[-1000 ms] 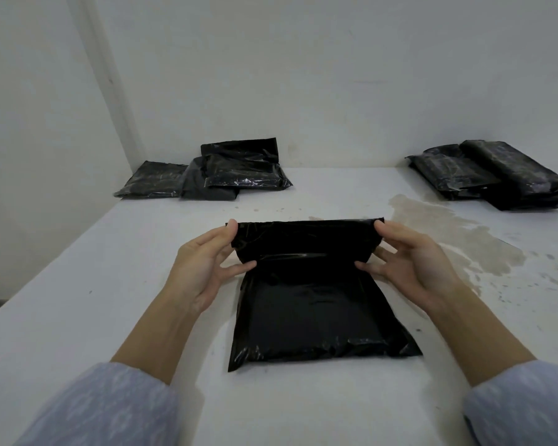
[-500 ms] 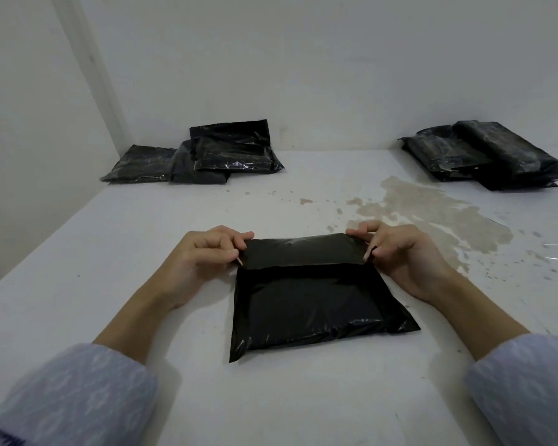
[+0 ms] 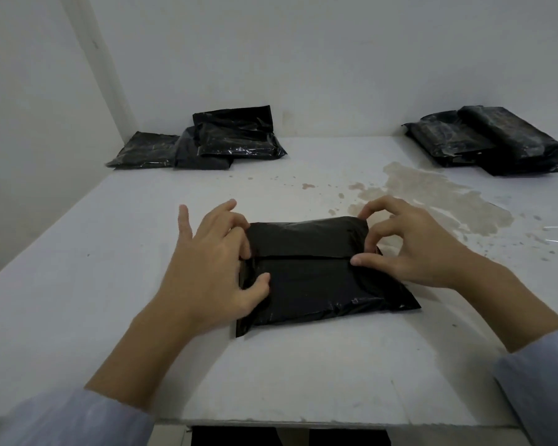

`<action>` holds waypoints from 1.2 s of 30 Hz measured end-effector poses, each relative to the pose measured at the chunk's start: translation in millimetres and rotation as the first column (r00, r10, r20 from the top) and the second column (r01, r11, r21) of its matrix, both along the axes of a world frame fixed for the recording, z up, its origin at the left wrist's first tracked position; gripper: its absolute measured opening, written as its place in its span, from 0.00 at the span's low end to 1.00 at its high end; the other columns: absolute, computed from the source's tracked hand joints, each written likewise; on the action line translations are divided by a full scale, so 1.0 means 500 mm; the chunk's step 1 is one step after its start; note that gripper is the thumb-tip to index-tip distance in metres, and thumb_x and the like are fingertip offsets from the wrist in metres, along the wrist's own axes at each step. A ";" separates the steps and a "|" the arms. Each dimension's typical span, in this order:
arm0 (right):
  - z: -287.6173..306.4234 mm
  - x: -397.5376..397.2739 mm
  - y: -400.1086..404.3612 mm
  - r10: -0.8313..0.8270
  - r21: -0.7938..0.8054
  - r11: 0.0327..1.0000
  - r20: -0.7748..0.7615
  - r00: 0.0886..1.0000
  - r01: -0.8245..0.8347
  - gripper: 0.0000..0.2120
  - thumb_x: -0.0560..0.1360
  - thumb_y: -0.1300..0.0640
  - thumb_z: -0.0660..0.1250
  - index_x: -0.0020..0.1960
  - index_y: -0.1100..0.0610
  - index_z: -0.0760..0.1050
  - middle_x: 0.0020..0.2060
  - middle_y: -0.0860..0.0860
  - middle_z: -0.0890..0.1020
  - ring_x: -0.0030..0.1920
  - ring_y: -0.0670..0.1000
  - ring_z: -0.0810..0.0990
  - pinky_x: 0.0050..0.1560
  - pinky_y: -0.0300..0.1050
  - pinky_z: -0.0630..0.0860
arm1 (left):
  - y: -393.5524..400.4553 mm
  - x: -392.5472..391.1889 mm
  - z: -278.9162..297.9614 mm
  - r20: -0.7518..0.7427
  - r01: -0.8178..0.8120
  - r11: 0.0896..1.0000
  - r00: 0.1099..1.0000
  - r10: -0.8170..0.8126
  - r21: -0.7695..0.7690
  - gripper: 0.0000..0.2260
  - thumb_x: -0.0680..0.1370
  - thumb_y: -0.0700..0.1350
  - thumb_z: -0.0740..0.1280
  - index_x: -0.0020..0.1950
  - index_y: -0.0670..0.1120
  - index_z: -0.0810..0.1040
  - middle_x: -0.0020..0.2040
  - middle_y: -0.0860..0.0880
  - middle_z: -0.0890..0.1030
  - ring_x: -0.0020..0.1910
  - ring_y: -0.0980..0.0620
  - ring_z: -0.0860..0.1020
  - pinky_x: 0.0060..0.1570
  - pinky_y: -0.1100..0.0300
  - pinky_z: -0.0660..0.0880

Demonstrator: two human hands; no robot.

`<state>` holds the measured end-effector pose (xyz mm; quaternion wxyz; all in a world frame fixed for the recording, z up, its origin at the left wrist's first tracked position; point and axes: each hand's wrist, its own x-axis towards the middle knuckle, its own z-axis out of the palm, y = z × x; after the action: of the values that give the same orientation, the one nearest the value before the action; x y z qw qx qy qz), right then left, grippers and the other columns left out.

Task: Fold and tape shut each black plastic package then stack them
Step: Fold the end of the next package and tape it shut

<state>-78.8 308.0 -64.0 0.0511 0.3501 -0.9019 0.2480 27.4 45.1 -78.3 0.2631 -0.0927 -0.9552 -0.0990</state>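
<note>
While untaped: flap (image 3: 306,238) may spring open; left hand (image 3: 211,268), right hand (image 3: 409,249), spread fingertips merely pressing package (image 3: 319,284) mid-counter (image 3: 110,284).

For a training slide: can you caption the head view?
Both hands, left hand and right hand, press the folded flap flat on a black plastic package on a white table.

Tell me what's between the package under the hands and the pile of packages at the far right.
In the head view, only table with a brownish stain lies between the package and the far-right pile.
</note>
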 end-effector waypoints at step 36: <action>-0.064 0.034 0.008 0.265 -0.191 0.946 -0.010 0.964 -0.262 0.20 0.75 0.46 0.60 0.62 0.55 0.75 0.61 0.44 0.76 0.67 0.34 0.66 0.67 0.28 0.60 | 0.078 0.034 -0.029 0.225 0.054 0.988 0.971 -0.085 0.144 0.43 0.69 0.76 0.43 0.74 0.49 0.62 0.69 0.63 0.61 0.68 0.70 0.53 0.64 0.78 0.46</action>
<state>-62.0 311.8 -96.2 0.0439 0.4590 -0.8194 0.3407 44.3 84.3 -92.7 0.1528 -0.0958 -0.9663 -0.1835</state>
